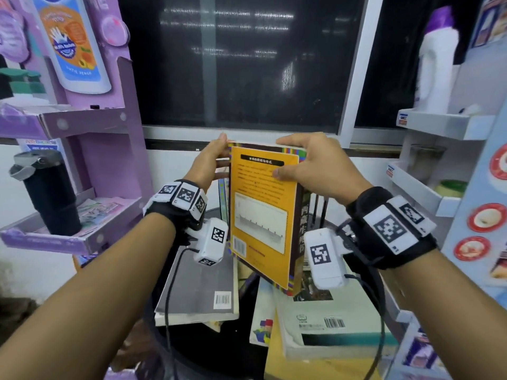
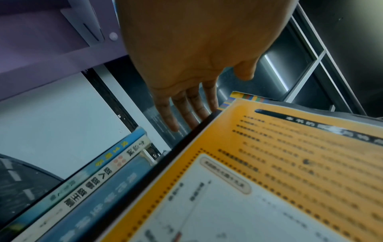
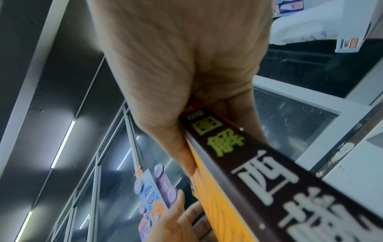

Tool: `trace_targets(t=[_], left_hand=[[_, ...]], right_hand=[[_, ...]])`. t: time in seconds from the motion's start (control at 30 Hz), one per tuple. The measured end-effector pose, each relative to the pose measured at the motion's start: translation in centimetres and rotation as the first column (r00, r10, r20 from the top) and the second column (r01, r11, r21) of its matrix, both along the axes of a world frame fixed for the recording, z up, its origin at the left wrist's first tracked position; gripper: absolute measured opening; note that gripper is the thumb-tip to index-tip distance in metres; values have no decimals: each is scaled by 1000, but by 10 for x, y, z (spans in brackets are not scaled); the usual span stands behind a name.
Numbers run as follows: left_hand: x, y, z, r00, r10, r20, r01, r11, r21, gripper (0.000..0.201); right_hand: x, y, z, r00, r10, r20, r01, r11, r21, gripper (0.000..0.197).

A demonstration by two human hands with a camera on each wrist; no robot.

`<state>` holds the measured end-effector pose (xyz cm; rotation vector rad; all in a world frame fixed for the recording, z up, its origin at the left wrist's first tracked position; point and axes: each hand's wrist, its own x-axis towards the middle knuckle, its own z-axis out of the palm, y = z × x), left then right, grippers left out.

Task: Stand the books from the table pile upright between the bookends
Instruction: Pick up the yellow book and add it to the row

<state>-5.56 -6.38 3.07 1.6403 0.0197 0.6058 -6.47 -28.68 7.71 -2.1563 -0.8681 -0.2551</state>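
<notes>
Left hand (image 1: 212, 160): fingers straight and together, flat against the left side of the orange book (image 1: 263, 212) near its top corner. In the left wrist view the fingers (image 2: 187, 108) reach behind the book's dark edge; the thumb stands free above the corner. No curl around the book is visible.

Just left of and below the left hand, upright books (image 2: 82, 193) stand side by side with spines showing (blue, white, blue); in the head view only thin edges of them show behind the orange book. The bookends cannot be made out for certain.

Orange book: held upright in the air between the two hands, back cover toward the camera, dark spine on the right, slightly tilted. Its lower corner hangs above the table pile (image 1: 315, 325), not touching as far as I can tell.

Right hand (image 1: 315, 165): grips the top right of the book, thumb pressed on the orange cover, fingers wrapped over the top and the far side. The right wrist view confirms the spine is clamped between thumb and fingers.

Below: a grey book (image 1: 200, 292) lies flat at left, and the pale books of the pile at right.
</notes>
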Motion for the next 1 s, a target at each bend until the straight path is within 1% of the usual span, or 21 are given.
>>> trace_targets(t=[0.07,0.17,0.27,0.33,0.4,0.53,0.57,0.63,0.7,0.8,0.9,1.0], left_hand=[[12,-12,-4,1000,5,-23,-4,999,51,39],[32,-23,-11,998,44,-39,-37,986,164,41],[52,-29,-18,996,88,-23,-78,958,275,37],[63,-35,-22,995,101,-23,-89,945,316,34],[74,-39,-26,991,131,-36,-108,919,378,34],[91,-45,-31,979,199,-36,-152,839,522,42],[95,-46,-31,971,238,-21,-182,795,578,43],[102,-47,-32,949,315,17,-235,671,703,48],[111,-44,-32,939,341,33,-239,584,776,54],[124,-37,-32,934,356,14,-216,534,818,60],[135,-31,-32,937,350,14,-197,492,848,57],[143,-25,-31,950,311,29,-177,458,871,54]], right_hand=[[5,-14,3,999,-39,-4,39,999,-12,54],[15,-30,5,995,-98,0,98,994,-44,51],[28,-42,3,986,-164,16,165,983,-75,49],[36,-47,1,977,-215,13,215,974,-67,53],[44,-50,-1,968,-250,14,251,966,-61,52],[59,-48,-6,955,-294,34,296,954,-49,47],[62,-47,-6,954,-299,32,301,953,-47,46],[69,-44,-8,953,-302,25,303,952,-42,43],[77,-39,-10,949,-313,28,314,949,-34,40],[93,-28,-14,936,-349,52,351,936,-20,37],[114,-14,-22,917,-389,89,393,919,-24,30],[133,1,-32,896,-434,95,437,899,-19,27]])
